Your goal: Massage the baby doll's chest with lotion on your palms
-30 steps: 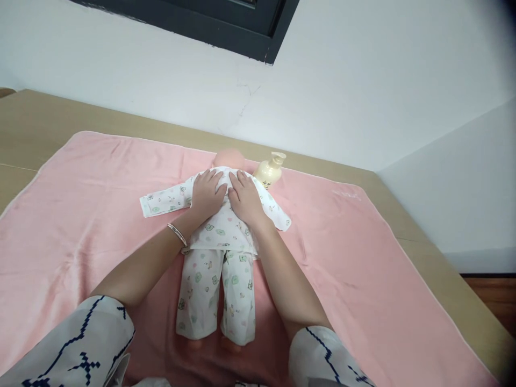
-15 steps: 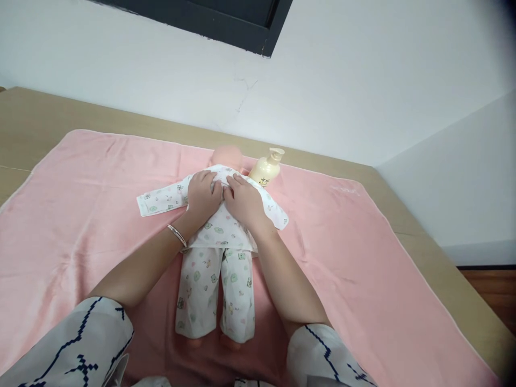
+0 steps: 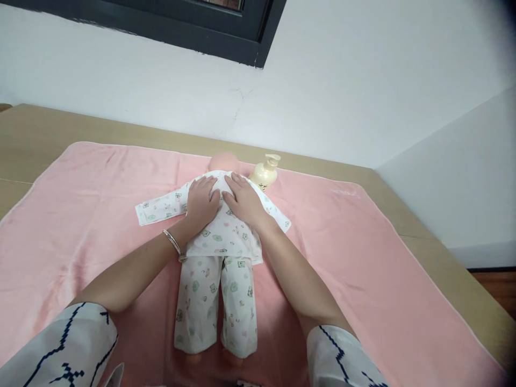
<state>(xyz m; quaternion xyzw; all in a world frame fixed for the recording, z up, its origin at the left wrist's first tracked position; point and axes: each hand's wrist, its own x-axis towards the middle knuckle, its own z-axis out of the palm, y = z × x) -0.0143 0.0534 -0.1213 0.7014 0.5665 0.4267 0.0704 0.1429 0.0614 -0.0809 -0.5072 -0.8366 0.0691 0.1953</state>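
A baby doll (image 3: 220,244) in white printed pyjamas lies face down on a pink blanket (image 3: 363,258), head away from me. My left hand (image 3: 202,200) rests flat on the upper left of its back, fingers stretched out. My right hand (image 3: 244,200) lies flat on the upper right of the back, fingers spread. A silver bangle (image 3: 172,241) sits on my left wrist. The two hands almost touch over the doll's spine.
A cream pump bottle (image 3: 264,173) stands just right of the doll's head. The blanket covers a light wooden table (image 3: 435,226) set against a white wall. A dark window frame (image 3: 226,32) runs above. The table's right edge drops to the floor.
My fingers, slightly curled on the doll's upper back half a second ago, now lie flatter and lower on it. The view has shifted a little; the doll stays in place.
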